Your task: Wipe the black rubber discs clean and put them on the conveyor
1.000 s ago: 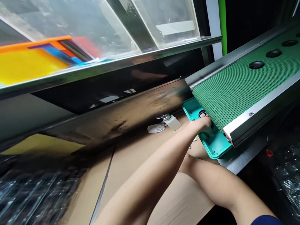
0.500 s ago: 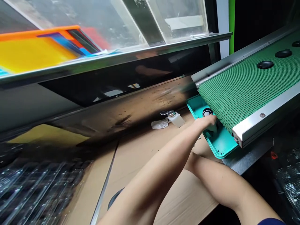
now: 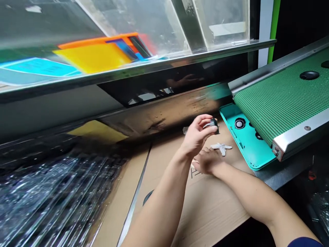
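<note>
Fingers (image 3: pixel 199 120) of the left hand (image 3: pixel 196 135) curl around a small dark round part (image 3: pixel 213 125), pinching it with the thumb. The grip hides most of it, leaving only a dark rim and a pale, shiny patch in view, so its exact shape is hard to make out. Raised with the palm turned inward, the hand holds the part in the air above a cardboard sheet (image 3: pixel 208 209), just left of a teal plastic tray (image 3: pixel 250 149).

The right hand (image 3: pixel 207 161) lies lower and just below the left, its fingers loosely bent and apart, with nothing visible in them. Whether it touches the cardboard is hard to tell. Beside it is a crumpled white scrap (image 3: pixel 221 147), and another white bit (image 3: pixel 185 130) shows behind the left hand.

The tray's smooth, rounded corner sticks out from under a green mesh conveyor belt (image 3: pixel 280 103), edged by a brushed aluminium rail (image 3: pixel 300 127). A round black-and-silver part (image 3: pixel 239 122) sits in the tray, while a second dark round shape (image 3: pixel 258 136) is cut off by the belt. A black disc (image 3: pixel 309 75) lies on the mesh. Blurred clear plastic sheeting (image 3: pixel 59 199) fills the lower left, and the left forearm hides part of the marker writing (image 3: pixel 195 172) on the cardboard.
</note>
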